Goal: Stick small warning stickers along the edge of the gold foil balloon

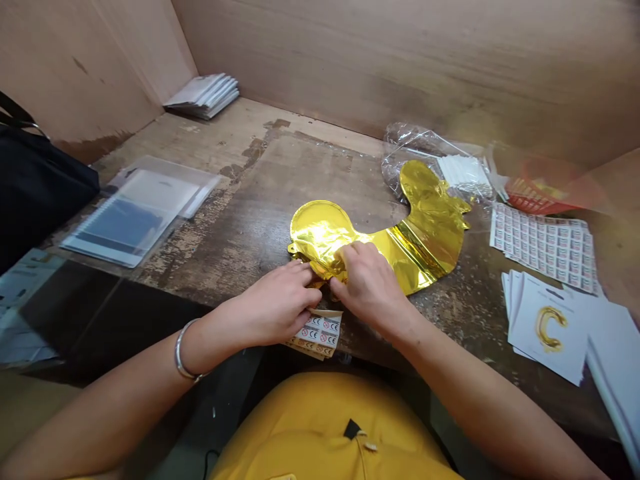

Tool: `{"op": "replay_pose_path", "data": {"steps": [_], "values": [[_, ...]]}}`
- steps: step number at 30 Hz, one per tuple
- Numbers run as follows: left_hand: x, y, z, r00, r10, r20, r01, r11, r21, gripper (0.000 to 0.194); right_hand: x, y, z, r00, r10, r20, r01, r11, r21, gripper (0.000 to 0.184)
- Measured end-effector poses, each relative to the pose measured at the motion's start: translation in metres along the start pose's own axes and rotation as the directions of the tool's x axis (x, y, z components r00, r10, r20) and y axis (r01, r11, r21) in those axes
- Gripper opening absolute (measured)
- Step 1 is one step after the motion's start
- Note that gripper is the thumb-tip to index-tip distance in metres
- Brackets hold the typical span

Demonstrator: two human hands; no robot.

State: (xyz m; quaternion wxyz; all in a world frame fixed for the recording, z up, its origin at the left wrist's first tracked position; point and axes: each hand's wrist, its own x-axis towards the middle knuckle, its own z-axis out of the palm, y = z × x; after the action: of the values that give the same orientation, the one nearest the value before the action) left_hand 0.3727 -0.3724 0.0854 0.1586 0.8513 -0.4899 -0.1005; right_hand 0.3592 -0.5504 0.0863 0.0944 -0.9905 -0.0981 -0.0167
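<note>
The flat, curved, shiny gold foil balloon (435, 233) lies on the worn brown wooden desk (240, 220), its near left end crumpled under both hands. The right hand (373, 283) is closed narrow, pinching that crumpled foil between thumb and fingers; the left hand (280, 300) is bunched against the same spot, though whether its fingertips grip foil or merely press on it I cannot tell. The likeliest harm, I judge, is a crease or small tear there, since thin foil gives way if two hands pull it apart or a nail digs in. The white paper sheet of printed CE stickers (323, 330), just on the near side of the balloon and partly under the left hand, sits by the desk's front edge, so a backward drag of the wrist could knock it off. Beyond the balloon's far right end, the crinkled clear plastic bag (400, 143) lies close enough to snag if the foil swings. The square white cards printed with a gold C (545, 327), to the balloon's right, are loosely fanned, and a sweep of the right forearm could scatter them.
</note>
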Motion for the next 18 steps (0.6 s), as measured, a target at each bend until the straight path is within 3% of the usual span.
{"op": "replay_pose_path", "data": {"steps": [2,5,7,9,11,14,16,18], "values": [[-0.001,0.001,-0.001,1.000,0.005,0.016,-0.005,1.000,-0.004,0.016,-0.009,-0.003,-0.004,0.999,-0.036,0.022,0.037,0.998,-0.043,0.008],[-0.004,0.001,0.000,1.000,0.006,0.020,-0.005,1.000,-0.030,0.015,-0.006,0.016,-0.012,0.999,0.038,0.003,-0.038,0.968,0.249,0.015],[-0.006,0.000,0.001,1.000,-0.017,0.020,0.018,0.999,-0.037,0.017,0.008,0.052,-0.022,0.989,0.149,0.011,-0.131,0.830,0.542,0.017],[-0.007,-0.003,0.003,0.999,-0.025,0.021,0.026,0.999,-0.045,0.020,0.027,0.103,-0.037,0.952,0.305,-0.030,-0.202,0.699,0.686,0.021],[-0.008,-0.005,0.006,0.999,-0.026,0.021,0.027,0.998,-0.054,0.022,0.044,0.156,-0.051,0.843,0.516,-0.153,-0.338,0.727,0.597,0.022],[-0.008,-0.006,0.009,0.999,-0.035,0.031,0.037,0.998,-0.057,0.022,0.056,0.217,-0.057,0.733,0.629,-0.258,-0.477,0.746,0.466,0.016],[-0.008,-0.007,0.009,0.998,-0.040,0.046,0.043,0.997,-0.059,0.021,0.054,0.239,-0.053,0.703,0.640,-0.309,-0.532,0.762,0.369,0.017],[-0.007,-0.007,0.008,0.998,-0.037,0.054,0.040,0.997,-0.064,0.020,0.048,0.249,-0.049,0.714,0.602,-0.358,-0.545,0.799,0.255,0.021]]}}
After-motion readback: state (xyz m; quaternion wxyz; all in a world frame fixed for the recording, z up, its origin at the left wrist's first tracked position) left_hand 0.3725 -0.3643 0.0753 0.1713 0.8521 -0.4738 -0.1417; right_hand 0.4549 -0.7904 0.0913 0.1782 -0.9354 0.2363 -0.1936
